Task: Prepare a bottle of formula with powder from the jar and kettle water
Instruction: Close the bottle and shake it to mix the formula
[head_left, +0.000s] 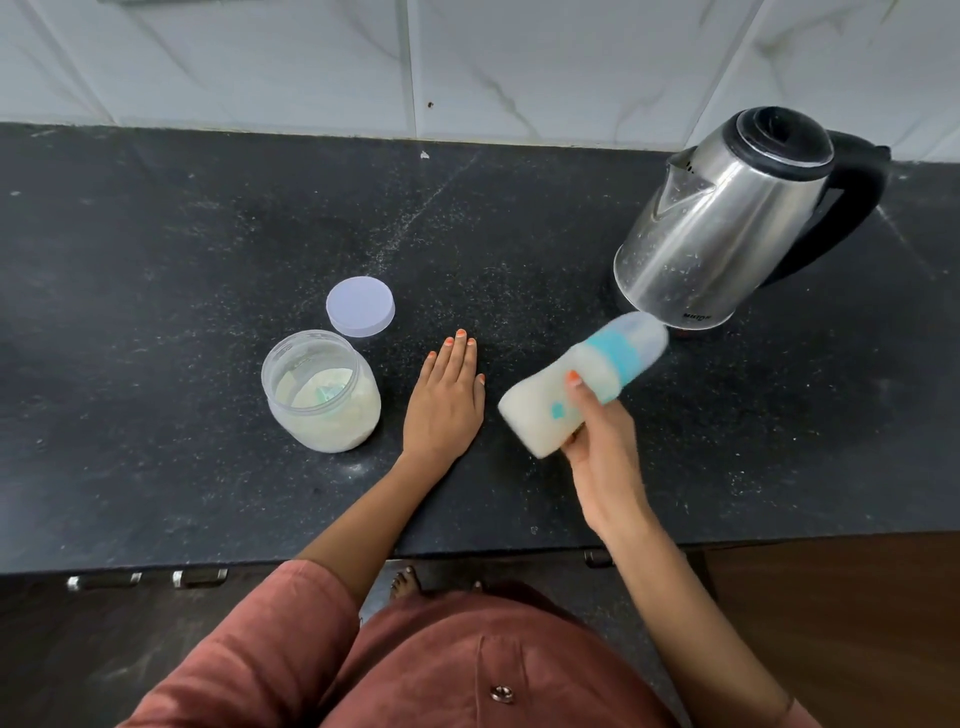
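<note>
My right hand (602, 441) grips a baby bottle (582, 384) above the counter. The bottle is tilted, its clear cap and teal collar pointing up-right toward the kettle, and it is blurred. Milky white liquid fills it. My left hand (444, 400) rests flat on the black counter (156, 260), fingers straight, between the jar and the bottle. The open clear jar (321, 397) of pale powder stands just left of that hand, with a teal scoop lying in the powder. Its round white lid (360, 306) lies behind it. A steel kettle (727, 218) with a black handle stands at the back right.
A white marble-patterned tiled wall (467, 62) runs behind the counter. Cabinet handles (150, 578) show under the front edge. My rust-coloured clothing fills the bottom of the view, with toes visible on the floor below.
</note>
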